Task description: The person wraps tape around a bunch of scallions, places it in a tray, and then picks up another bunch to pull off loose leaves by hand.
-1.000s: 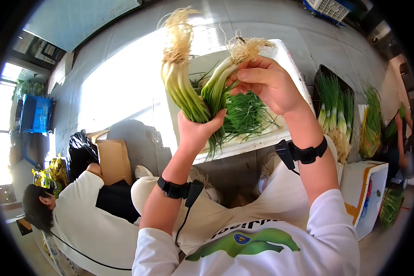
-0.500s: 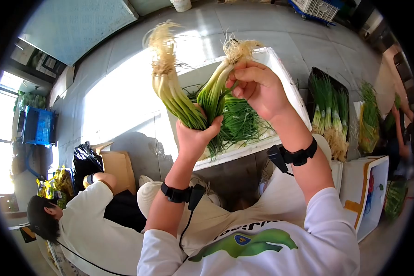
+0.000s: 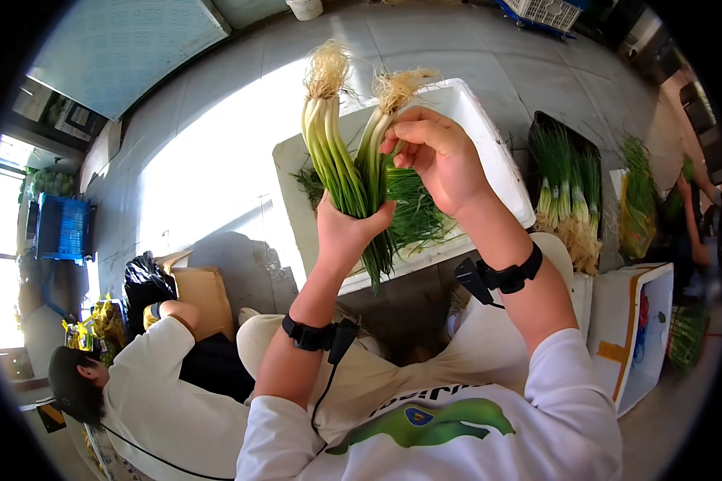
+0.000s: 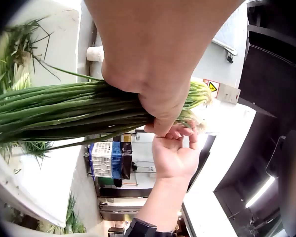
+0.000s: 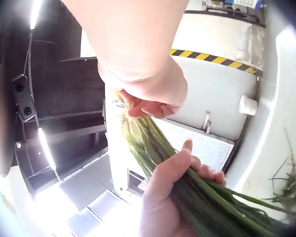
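Observation:
My left hand (image 3: pixel 349 228) grips a bunch of spring onions (image 3: pixel 333 156) round its green part, with the pale roots pointing up and away from me. Above the grip the bunch splits into two clusters, and long green leaves (image 4: pixel 64 111) trail below it. My right hand (image 3: pixel 441 156) is at the white stems of the right cluster, thumb and fingertips drawn together on an outer stem just under the roots. The right wrist view shows these curled fingers (image 5: pixel 150 108) against the stem ends (image 5: pixel 130 128). Beneath both hands stands a white foam box (image 3: pixel 489 136) with loose green leaves (image 3: pixel 417 208) inside.
On the right, a dark crate (image 3: pixel 541 128) holds more spring onions (image 3: pixel 569 180), near a white foam box (image 3: pixel 606 345) on its side. At left, another person (image 3: pixel 160 385) bends beside a cardboard box (image 3: pixel 203 298) and a black bag (image 3: pixel 148 280). A blue crate (image 3: pixel 64 227) stands farther off.
The bunch has turned slightly and its left cluster has come closer to the right one. My right hand has shifted a little left and down, staying at the right cluster's stems.

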